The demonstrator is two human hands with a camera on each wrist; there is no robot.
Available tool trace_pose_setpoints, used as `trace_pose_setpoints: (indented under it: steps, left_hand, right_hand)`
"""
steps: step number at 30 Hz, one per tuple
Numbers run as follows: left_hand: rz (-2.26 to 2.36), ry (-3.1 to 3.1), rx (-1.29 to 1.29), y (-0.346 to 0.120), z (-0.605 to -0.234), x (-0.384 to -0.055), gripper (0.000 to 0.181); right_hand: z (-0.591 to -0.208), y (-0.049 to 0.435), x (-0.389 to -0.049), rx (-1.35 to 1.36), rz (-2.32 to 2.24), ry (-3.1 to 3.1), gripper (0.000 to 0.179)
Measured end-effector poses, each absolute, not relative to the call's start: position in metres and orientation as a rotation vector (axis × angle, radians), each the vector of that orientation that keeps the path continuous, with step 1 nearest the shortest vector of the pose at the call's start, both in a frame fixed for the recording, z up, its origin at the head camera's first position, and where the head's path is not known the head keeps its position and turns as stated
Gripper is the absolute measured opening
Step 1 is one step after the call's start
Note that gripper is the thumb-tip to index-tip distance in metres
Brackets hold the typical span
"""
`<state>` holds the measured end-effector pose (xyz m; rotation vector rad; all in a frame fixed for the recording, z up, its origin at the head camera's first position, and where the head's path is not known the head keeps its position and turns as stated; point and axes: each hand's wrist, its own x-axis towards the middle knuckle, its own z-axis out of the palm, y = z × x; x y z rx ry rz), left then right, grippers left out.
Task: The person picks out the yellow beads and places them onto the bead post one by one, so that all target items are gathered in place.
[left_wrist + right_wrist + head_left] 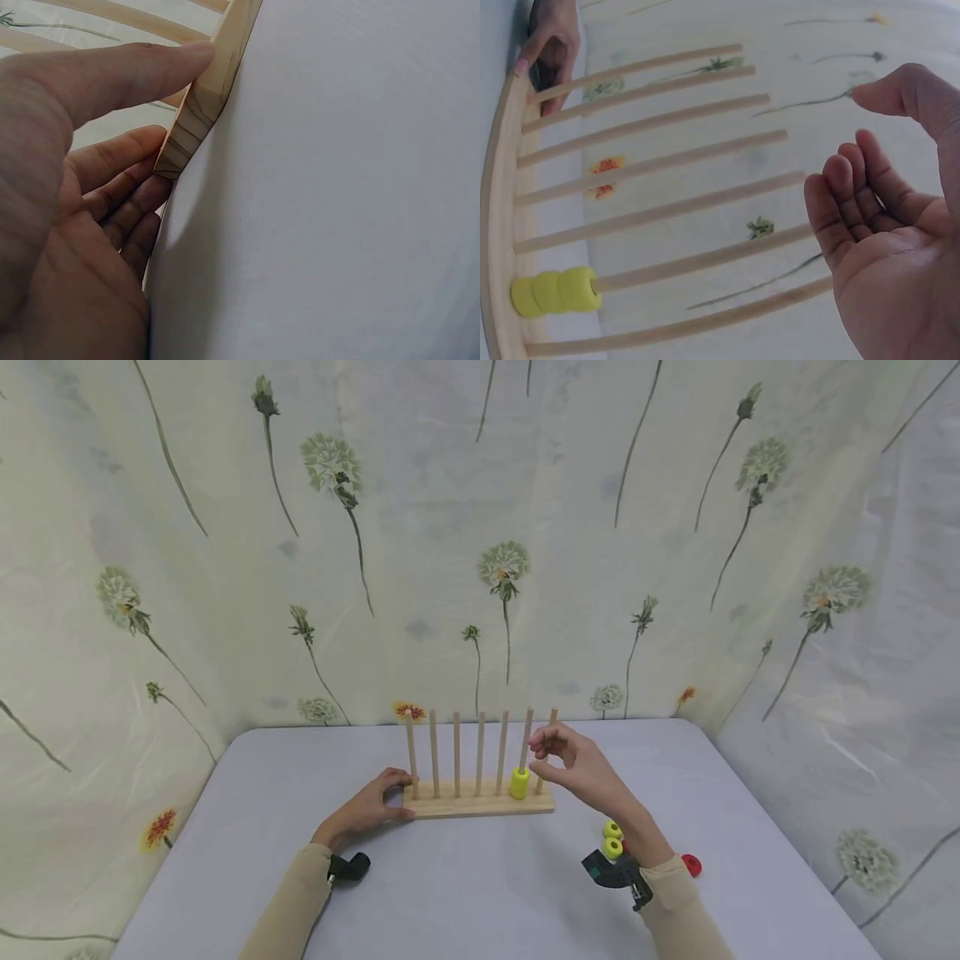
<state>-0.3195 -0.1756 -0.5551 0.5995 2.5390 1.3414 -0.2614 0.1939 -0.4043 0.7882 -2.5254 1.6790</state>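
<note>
A wooden peg rack with several upright dowels stands toward the back of the table. My left hand grips its left end, thumb on the front edge and fingers behind, as the left wrist view shows with the thumb on the wood. Yellow beads are stacked at the bottom of the second dowel from the right. Beside the upper part of that dowel is my right hand, holding nothing, its fingers loosely bent and thumb apart from them.
Loose yellow beads lie on the white table below the right forearm. A red bead lies to the right of that wrist, and more red shows partly hidden behind the arm. A dandelion-print curtain hangs behind the table.
</note>
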Motion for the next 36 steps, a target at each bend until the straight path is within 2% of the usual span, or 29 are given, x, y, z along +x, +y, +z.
trace_pose_setpoints:
  steps: [11,25,29,36]
  left_hand:
    - [1.321,2.561,0.618,-0.176,-0.556,-0.32,0.067]
    - [1.321,2.556,0.628,-0.174,-0.553,-0.317,0.066]
    - [1.316,2.563,0.617,-0.175,-0.553,-0.317,0.066]
    - [1.299,2.567,0.634,-0.174,-0.554,-0.318,0.067]
  right_hand:
    - [-0.424,0.24,-0.248,0.833,1.656,-2.554,0.029]
    - [-0.46,0.318,-0.227,0.57,1.549,-2.74,0.031]
    - [-0.468,0.333,-0.218,0.527,1.533,-2.77,0.032]
    - [-0.48,0.348,-0.205,0.276,1.518,-2.881,0.038]
